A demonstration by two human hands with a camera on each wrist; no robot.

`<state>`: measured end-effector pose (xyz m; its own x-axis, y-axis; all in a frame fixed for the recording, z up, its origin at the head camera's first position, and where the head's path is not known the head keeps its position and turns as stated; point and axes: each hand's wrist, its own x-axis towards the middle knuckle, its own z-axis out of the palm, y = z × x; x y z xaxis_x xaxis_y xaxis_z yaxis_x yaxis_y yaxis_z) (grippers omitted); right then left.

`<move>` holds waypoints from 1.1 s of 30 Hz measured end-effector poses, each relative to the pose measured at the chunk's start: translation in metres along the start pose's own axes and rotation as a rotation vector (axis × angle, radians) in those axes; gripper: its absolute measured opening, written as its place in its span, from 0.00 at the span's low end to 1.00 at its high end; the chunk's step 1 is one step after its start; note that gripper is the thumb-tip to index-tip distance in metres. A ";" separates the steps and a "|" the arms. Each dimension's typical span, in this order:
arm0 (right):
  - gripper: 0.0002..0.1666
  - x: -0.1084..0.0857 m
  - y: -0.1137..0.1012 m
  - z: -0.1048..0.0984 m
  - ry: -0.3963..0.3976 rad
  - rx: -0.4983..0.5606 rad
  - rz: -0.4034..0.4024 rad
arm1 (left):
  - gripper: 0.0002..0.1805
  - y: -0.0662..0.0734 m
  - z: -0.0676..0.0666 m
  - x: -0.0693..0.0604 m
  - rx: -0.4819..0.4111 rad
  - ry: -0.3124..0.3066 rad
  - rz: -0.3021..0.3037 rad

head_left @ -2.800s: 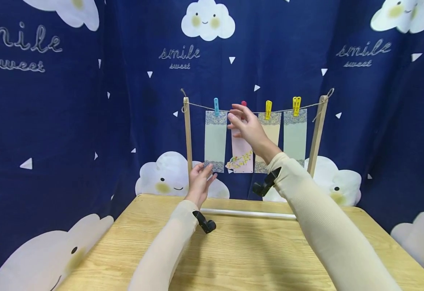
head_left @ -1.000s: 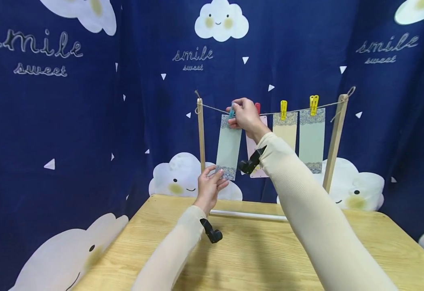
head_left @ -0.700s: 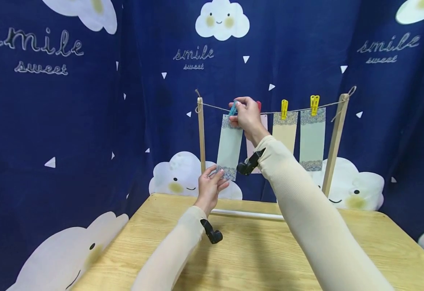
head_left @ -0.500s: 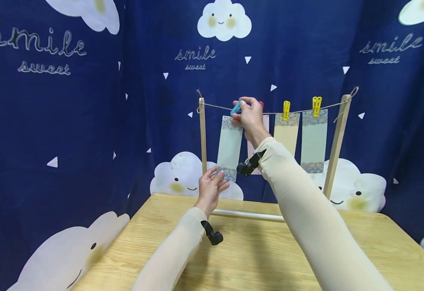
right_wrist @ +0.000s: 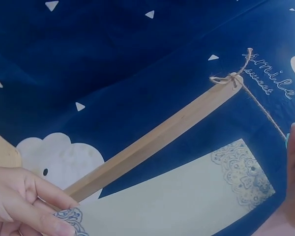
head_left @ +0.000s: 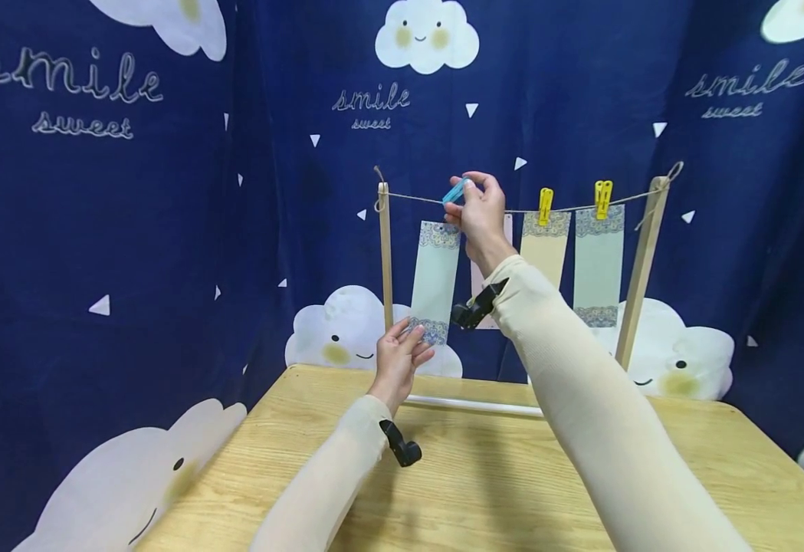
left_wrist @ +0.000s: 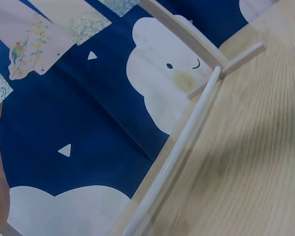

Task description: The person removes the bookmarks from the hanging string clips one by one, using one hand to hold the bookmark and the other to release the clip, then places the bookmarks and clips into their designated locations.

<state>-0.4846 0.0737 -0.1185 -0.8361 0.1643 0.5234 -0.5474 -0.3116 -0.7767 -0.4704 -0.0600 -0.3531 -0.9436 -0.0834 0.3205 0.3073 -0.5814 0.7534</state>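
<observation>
My left hand [head_left: 396,360] pinches the patterned lower end of a pale green card [head_left: 436,276]. The card leans slightly, its lace-print top edge below the string and apart from it. In the right wrist view the card [right_wrist: 172,196] stretches from the left fingers to its upper end, where a small hole shows. My right hand [head_left: 482,218] pinches a blue clothespin [head_left: 455,190] tilted at the string [head_left: 415,198]. Whether the clothespin still touches the string I cannot tell. Behind the right hand hangs a pink card [head_left: 508,230], mostly hidden; its lower part [left_wrist: 32,44] shows a bird and yellow blossoms.
Yellow clothespins [head_left: 545,205] hold a cream card [head_left: 543,253] and another green card [head_left: 598,264] on the string. Wooden posts [head_left: 641,268] carry the string at both ends. A white rod [head_left: 474,405] runs low between them on the wooden table [head_left: 457,475].
The right hand has come to the blue clothespin, tilted it and raised it off the card. The pale green card, held below by the left hand, has come away from the string.
</observation>
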 end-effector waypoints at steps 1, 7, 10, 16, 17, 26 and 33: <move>0.14 0.000 -0.001 0.000 0.005 -0.003 -0.007 | 0.30 0.000 0.000 0.000 -0.001 -0.002 0.001; 0.14 0.001 -0.009 -0.003 0.003 0.008 -0.038 | 0.31 0.003 -0.001 -0.004 -0.007 -0.008 0.012; 0.14 0.000 -0.012 -0.006 -0.020 0.017 -0.041 | 0.32 0.004 -0.004 -0.006 -0.009 -0.004 0.015; 0.19 -0.007 -0.014 -0.011 -0.094 0.041 -0.021 | 0.29 0.003 -0.009 -0.009 0.001 0.022 0.018; 0.21 -0.009 -0.013 -0.012 -0.109 0.038 -0.017 | 0.29 0.003 -0.010 -0.010 0.004 0.027 0.022; 0.24 -0.026 -0.003 -0.029 -0.237 -0.019 -0.047 | 0.24 0.005 -0.017 -0.021 0.029 0.047 0.058; 0.21 -0.034 0.002 -0.045 -0.262 -0.047 -0.072 | 0.23 0.004 -0.016 -0.030 0.060 0.025 0.052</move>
<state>-0.4589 0.1097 -0.1539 -0.7603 -0.0650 0.6463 -0.6116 -0.2634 -0.7460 -0.4426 -0.0731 -0.3688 -0.9286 -0.1328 0.3464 0.3622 -0.5260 0.7695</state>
